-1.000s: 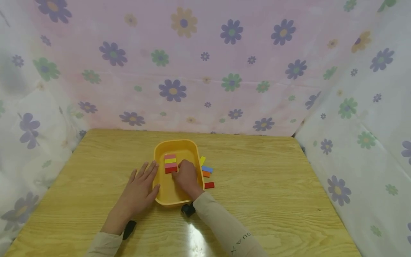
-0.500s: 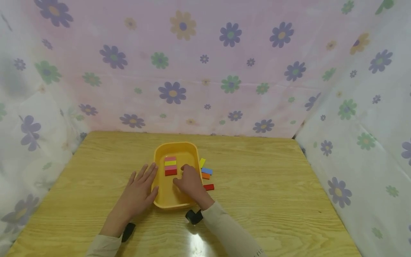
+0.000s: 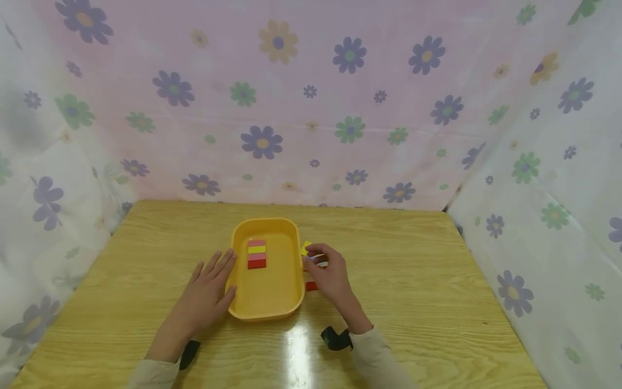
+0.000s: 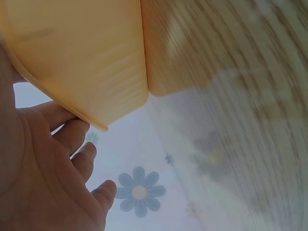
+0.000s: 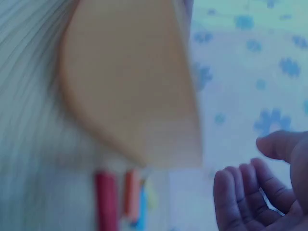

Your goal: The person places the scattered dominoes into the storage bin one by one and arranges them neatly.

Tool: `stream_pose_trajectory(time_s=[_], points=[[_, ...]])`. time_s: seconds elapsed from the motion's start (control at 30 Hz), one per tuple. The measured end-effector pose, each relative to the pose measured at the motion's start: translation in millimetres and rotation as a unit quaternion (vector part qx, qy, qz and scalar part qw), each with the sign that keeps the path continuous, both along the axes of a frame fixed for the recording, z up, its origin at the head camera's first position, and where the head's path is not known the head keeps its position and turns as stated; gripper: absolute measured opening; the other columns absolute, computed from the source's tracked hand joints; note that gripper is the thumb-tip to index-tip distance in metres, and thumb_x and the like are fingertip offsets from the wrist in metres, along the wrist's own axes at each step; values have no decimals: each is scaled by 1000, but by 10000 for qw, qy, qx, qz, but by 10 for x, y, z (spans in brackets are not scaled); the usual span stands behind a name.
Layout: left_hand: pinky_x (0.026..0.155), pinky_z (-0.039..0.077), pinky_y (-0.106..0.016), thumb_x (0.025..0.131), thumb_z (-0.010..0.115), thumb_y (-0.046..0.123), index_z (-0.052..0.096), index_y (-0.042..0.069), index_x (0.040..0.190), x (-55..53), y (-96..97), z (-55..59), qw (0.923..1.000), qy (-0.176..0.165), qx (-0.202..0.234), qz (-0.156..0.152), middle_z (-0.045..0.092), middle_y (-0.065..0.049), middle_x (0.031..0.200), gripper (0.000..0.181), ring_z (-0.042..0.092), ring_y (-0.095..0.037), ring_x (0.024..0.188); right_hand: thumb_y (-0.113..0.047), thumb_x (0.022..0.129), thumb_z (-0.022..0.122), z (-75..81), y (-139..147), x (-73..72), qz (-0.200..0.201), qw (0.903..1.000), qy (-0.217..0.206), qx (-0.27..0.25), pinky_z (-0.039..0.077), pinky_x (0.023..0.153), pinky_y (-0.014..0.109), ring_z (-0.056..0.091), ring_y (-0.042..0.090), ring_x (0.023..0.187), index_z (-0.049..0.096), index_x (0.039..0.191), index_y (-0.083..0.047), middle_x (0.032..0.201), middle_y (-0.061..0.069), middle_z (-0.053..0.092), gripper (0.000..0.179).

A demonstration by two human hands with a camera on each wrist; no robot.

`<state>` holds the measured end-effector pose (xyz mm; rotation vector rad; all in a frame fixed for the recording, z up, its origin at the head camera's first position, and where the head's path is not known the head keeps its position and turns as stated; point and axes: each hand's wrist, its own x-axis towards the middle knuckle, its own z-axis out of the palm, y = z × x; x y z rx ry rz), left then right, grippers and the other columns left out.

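A yellow-orange plastic tray (image 3: 282, 283) stands on the table. Inside it, a flat red block (image 3: 256, 264), a pink one (image 3: 256, 256), a yellow one (image 3: 256, 250) and another pink one (image 3: 256, 243) lie in a row. My left hand (image 3: 204, 294) rests with extended fingertips at the tray's left rim. Just outside the right rim, my right hand (image 3: 332, 275) hovers with thumb and fingers apart and nothing between them. Near it lie a red block (image 5: 106, 199), an orange block (image 5: 131, 195), a blue block (image 5: 140, 214) and a yellow block (image 5: 151, 195), partly covered by the hand in the head view.
The wooden table (image 3: 413, 297) extends around the tray. Flower-patterned cloth (image 3: 311, 108) hangs behind and at both sides. A black wrist strap piece (image 3: 336, 339) juts from beside the right wrist, and another (image 3: 189, 354) from the left.
My right hand has left the red block in the tray, lifted over the right rim and moved above the blocks outside. The left hand stays at the rim.
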<state>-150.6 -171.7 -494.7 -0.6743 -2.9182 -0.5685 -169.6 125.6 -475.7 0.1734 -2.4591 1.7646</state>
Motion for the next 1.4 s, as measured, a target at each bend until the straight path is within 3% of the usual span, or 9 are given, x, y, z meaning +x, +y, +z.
stream_pose_trajectory(time_s=[0.2,0.37,0.47,0.57,0.93,1.2,1.4], points=[[118,19,-70,101,59,25,35,0,157,6,-12,6,9999,-88,58,-3,31,-16,165,66,24,-43,153,-5,94,71,-295,291,-2,-370,9986,-165,-335,55,70,21,65,30,91,70,114,2,108,21,68,22],[118,19,-69,102,58,25,34,1,158,18,-16,-1,9998,-177,80,9,29,-14,166,66,23,-42,153,1,92,71,-239,453,82,-243,9984,-451,-235,54,73,20,65,38,94,67,117,10,110,29,67,27],[119,19,-69,102,58,25,34,2,158,26,-27,-5,9998,-197,95,18,29,-14,166,66,23,-42,153,-1,91,73,-311,541,86,-111,9984,-538,-89,54,76,20,66,31,95,68,117,6,112,23,68,28],[119,18,-69,102,58,25,33,3,158,37,-44,2,9997,-219,120,10,29,-14,166,66,22,-42,153,-4,89,77,-485,622,39,-36,9984,-568,47,55,79,23,66,24,95,71,118,0,111,16,70,30],[120,18,-67,102,57,25,33,2,158,85,-76,41,9996,-241,132,35,28,-14,167,65,23,-43,153,-11,84,83,-467,659,40,421,9899,-314,1316,51,80,30,60,21,96,75,113,-6,110,6,73,31],[119,18,-68,103,56,25,33,3,159,104,-81,34,9996,-230,131,27,28,-13,167,65,22,-42,153,-9,83,84,-485,640,7,912,9840,-469,1455,50,101,47,62,27,115,74,116,-8,116,3,72,35],[119,18,-67,103,56,24,33,2,159,101,-88,34,9997,-218,135,44,27,-13,167,64,22,-42,153,-10,83,84,-472,608,-53,1411,9703,-299,1941,53,98,46,64,26,111,73,118,-6,115,5,72,37]])
